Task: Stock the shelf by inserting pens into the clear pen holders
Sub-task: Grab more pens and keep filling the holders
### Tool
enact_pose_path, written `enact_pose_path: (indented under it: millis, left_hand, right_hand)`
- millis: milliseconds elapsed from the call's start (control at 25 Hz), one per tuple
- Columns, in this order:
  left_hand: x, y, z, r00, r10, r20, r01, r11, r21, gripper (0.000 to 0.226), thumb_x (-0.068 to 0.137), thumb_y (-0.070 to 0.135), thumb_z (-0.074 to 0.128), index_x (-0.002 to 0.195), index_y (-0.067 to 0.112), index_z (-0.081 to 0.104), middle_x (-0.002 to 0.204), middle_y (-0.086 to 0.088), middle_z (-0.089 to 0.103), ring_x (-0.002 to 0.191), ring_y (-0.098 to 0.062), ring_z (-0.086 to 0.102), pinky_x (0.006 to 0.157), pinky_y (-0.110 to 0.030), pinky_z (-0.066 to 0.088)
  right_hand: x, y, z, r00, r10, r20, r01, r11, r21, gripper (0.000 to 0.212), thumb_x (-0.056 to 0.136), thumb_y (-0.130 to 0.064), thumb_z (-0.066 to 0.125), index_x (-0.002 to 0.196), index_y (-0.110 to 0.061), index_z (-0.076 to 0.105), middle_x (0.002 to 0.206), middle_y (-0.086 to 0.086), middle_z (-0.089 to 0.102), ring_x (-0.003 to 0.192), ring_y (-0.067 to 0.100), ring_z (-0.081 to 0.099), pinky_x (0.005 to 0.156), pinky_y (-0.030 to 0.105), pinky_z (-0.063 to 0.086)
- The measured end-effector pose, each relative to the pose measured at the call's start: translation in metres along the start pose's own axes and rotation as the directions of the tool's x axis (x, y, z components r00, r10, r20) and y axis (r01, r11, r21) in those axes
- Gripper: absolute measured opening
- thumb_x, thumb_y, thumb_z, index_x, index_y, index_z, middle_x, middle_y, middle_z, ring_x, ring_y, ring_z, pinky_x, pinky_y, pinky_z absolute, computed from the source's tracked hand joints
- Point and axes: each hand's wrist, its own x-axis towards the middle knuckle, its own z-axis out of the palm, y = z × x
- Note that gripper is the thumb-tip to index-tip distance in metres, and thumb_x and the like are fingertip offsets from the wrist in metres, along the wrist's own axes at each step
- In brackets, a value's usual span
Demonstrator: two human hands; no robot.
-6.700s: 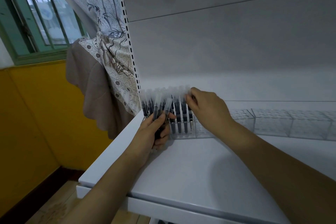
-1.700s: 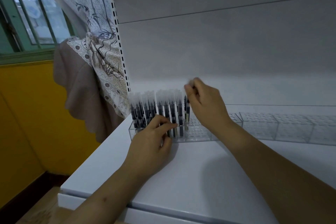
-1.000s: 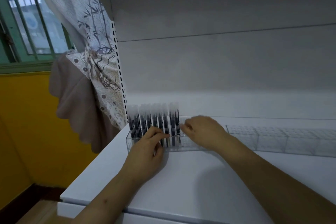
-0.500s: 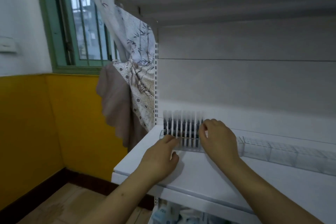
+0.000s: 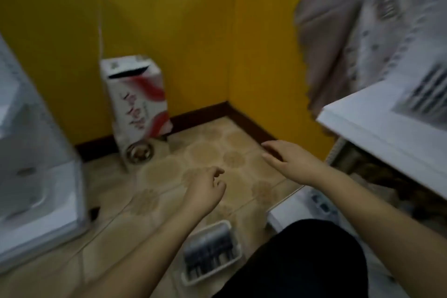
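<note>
Left hand [image 5: 205,189]: fingers loosely curled, empty. Right hand [image 5: 290,164]: fingers spread, empty. White tray of dark pens [image 5: 211,253]: on tiled floor [image 5: 169,176], blurred.

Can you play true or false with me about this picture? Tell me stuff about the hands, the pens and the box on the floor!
1. Both hands are holding pens. False: the left hand and the right hand hold nothing.
2. A tray of pens lies on the floor. True.
3. The red-and-white box stands against the yellow wall. True.
4. The box sits on the white shelf. False: it stands on the floor.
5. The right hand touches the shelf. False: it hangs in the air, apart from the shelf.
</note>
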Motion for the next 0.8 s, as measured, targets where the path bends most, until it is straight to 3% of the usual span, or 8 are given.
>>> enact_pose_path:
  millis: [120, 240, 400, 480, 520, 600, 720, 800]
  left_hand:
    - [-0.006, -0.075, 0.011, 0.967, -0.244, 0.067, 0.246, 0.969, -0.017, 0.037, 0.095, 0.024, 0.050, 0.131, 0.017, 0.056, 0.126, -0.002, 0.060, 0.104, -0.016, 0.058, 0.086, -0.030, 0.049]
    - [0.004, -0.132, 0.038, 0.876, -0.442, 0.192, 0.460, 0.886, -0.058, 0.037, 0.098, 0.024, 0.047, 0.134, 0.012, 0.052, 0.114, -0.004, 0.059, 0.087, -0.017, 0.057, 0.074, -0.027, 0.045]
    - [0.024, -0.194, 0.093, 0.723, -0.601, 0.341, 0.655, 0.753, -0.063, 0.032, 0.099, 0.027, 0.048, 0.128, 0.013, 0.053, 0.108, -0.010, 0.061, 0.083, -0.023, 0.057, 0.073, -0.031, 0.044]
    - [0.033, -0.219, 0.125, 0.645, -0.642, 0.415, 0.720, 0.692, -0.049, 0.010, 0.100, 0.023, 0.047, 0.095, 0.017, 0.054, 0.082, -0.010, 0.055, 0.069, -0.024, 0.048, 0.063, -0.032, 0.038]
    - [0.038, -0.233, 0.143, 0.599, -0.659, 0.455, 0.751, 0.659, -0.035, 0.023, 0.100, 0.020, 0.046, 0.077, 0.019, 0.047, 0.069, -0.008, 0.044, 0.060, -0.022, 0.039, 0.060, -0.032, 0.031]
    - [0.048, -0.259, 0.177, 0.544, -0.673, 0.501, 0.779, 0.627, -0.003, 0.039, 0.099, 0.017, 0.045, 0.061, 0.019, 0.033, 0.060, -0.006, 0.026, 0.055, -0.020, 0.024, 0.061, -0.032, 0.024]
    - [0.058, -0.284, 0.214, 0.474, -0.715, 0.513, 0.822, 0.568, 0.033, 0.036, 0.100, 0.015, 0.045, 0.065, 0.016, 0.034, 0.063, -0.006, 0.028, 0.056, -0.020, 0.029, 0.057, -0.031, 0.027]
    - [0.061, -0.291, 0.233, 0.466, -0.733, 0.496, 0.843, 0.538, 0.002, 0.014, 0.100, 0.015, 0.045, 0.087, 0.015, 0.051, 0.070, -0.010, 0.041, 0.060, -0.024, 0.040, 0.055, -0.028, 0.031]
  right_hand:
    - [0.048, -0.003, 0.046, 0.943, 0.053, 0.327, -0.068, 0.997, 0.035, 0.064, 0.097, -0.060, 0.044, 0.152, -0.029, 0.032, 0.153, -0.005, 0.040, 0.134, 0.017, 0.045, 0.109, 0.035, 0.041]
    - [0.095, 0.003, 0.089, 0.856, 0.107, 0.506, -0.151, 0.987, 0.047, 0.061, 0.096, -0.060, 0.044, 0.150, -0.032, 0.035, 0.152, -0.006, 0.041, 0.135, 0.017, 0.044, 0.104, 0.030, 0.038]
    - [0.149, 0.026, 0.175, 0.754, 0.112, 0.648, -0.253, 0.959, 0.129, 0.054, 0.097, -0.055, 0.047, 0.145, -0.029, 0.044, 0.149, -0.005, 0.044, 0.129, 0.018, 0.048, 0.110, 0.037, 0.040]
    - [0.163, 0.043, 0.235, 0.696, 0.109, 0.710, -0.335, 0.923, 0.187, 0.050, 0.098, -0.050, 0.049, 0.143, -0.027, 0.046, 0.145, -0.002, 0.048, 0.120, 0.018, 0.054, 0.107, 0.037, 0.045]
    - [0.166, 0.052, 0.267, 0.666, 0.120, 0.737, -0.371, 0.910, 0.187, 0.051, 0.098, -0.050, 0.050, 0.143, -0.025, 0.046, 0.145, -0.001, 0.048, 0.120, 0.019, 0.054, 0.106, 0.036, 0.045]
    - [0.170, 0.070, 0.331, 0.629, 0.152, 0.763, -0.383, 0.914, 0.134, 0.056, 0.098, -0.051, 0.050, 0.143, -0.019, 0.046, 0.146, 0.005, 0.047, 0.125, 0.024, 0.052, 0.107, 0.037, 0.043]
    - [0.164, 0.088, 0.415, 0.609, 0.214, 0.763, -0.423, 0.902, 0.084, 0.057, 0.099, -0.043, 0.052, 0.147, -0.014, 0.039, 0.139, 0.011, 0.053, 0.116, 0.028, 0.056, 0.097, 0.038, 0.048]
    - [0.159, 0.092, 0.457, 0.611, 0.289, 0.737, -0.516, 0.851, 0.094, 0.059, 0.096, -0.035, 0.057, 0.146, -0.013, 0.035, 0.126, 0.012, 0.059, 0.097, 0.027, 0.060, 0.080, 0.036, 0.052]
